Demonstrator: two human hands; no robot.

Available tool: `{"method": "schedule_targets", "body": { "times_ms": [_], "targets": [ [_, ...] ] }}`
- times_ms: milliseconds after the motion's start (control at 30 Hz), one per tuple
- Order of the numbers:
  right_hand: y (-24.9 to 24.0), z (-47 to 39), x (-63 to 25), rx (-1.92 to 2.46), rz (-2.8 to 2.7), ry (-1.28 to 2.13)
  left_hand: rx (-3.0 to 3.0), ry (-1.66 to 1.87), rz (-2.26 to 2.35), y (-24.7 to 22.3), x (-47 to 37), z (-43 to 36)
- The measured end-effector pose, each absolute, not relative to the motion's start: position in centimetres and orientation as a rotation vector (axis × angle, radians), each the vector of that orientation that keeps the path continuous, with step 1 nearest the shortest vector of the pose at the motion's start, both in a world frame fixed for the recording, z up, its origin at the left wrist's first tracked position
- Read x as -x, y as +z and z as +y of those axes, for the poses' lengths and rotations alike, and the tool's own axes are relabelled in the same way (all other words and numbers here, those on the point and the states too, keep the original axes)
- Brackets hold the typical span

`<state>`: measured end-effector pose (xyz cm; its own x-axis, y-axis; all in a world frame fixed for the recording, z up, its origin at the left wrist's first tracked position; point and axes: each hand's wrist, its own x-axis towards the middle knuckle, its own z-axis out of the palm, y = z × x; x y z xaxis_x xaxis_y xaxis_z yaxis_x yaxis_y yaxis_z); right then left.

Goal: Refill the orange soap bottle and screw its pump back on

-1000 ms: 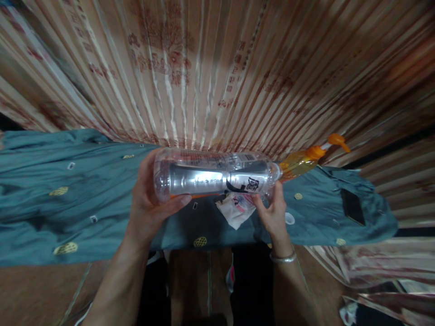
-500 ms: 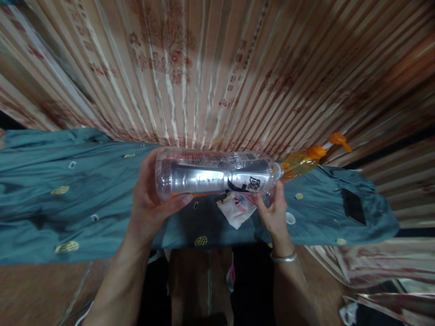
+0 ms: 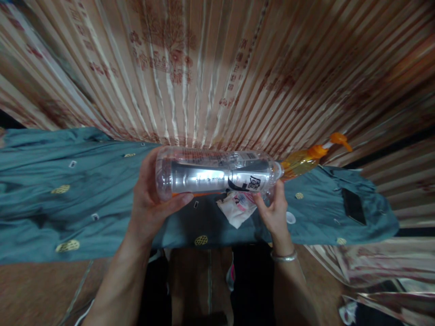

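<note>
One clear bottle point(image 3: 200, 174) held pretty much sideways mid-frame, left hand point(image 3: 149, 201) gripping the base, right hand point(image 3: 273, 210) the neck end. Neck points right, toward the pump bottle point(image 3: 301, 163).

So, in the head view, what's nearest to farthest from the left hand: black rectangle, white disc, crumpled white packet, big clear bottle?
1. Big clear bottle: touching the left hand.
2. Crumpled white packet: just below the bottle in the picture.
3. White disc: just past the right hand.
4. Black rectangle: farthest right, on the teal cloth.
</note>
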<state>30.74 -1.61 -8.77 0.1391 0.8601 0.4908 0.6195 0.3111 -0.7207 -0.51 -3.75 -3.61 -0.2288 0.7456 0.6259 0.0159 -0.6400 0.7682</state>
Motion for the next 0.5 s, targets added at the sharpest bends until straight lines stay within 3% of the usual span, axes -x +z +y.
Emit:
{"method": "schedule_targets", "body": {
  "times_ms": [500],
  "targets": [
    [-8.76,-1.64,-30.72,1.392,-1.575,0.313,-1.546,1.921,0.910,-3.63,0.56,-3.76]
  ]
}}
